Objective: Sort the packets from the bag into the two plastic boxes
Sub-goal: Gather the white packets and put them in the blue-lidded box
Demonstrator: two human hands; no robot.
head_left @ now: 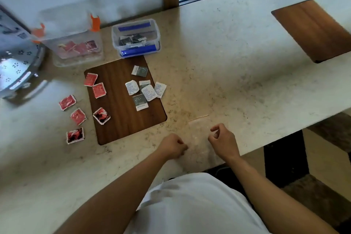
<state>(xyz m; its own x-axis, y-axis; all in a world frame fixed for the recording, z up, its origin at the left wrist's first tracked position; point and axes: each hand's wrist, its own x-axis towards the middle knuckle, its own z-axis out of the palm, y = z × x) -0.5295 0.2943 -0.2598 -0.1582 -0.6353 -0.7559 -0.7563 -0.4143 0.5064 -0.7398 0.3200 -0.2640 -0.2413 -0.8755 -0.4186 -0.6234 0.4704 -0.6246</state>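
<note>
A clear, flat plastic bag [201, 138] lies on the stone table near its front edge, hard to make out. My left hand [173, 146] is curled at the bag's left edge and my right hand [223, 138] pinches its right edge. Several red packets [98, 90] lie scattered to the left, on and beside a wooden inlay [121, 119]. Several white and grey packets [141, 89] sit in a cluster on the inlay's right side. At the back, an orange-clipped box [62, 59] holds red packets. Beside it a blue-clipped box [115, 43] holds dark packets.
A shiny perforated metal vessel [17, 70] stands at the far left. Another wooden inlay [313, 30] is set into the table at the right. A wall and a window run along the back. The table's front edge drops off to my right, by a dark support.
</note>
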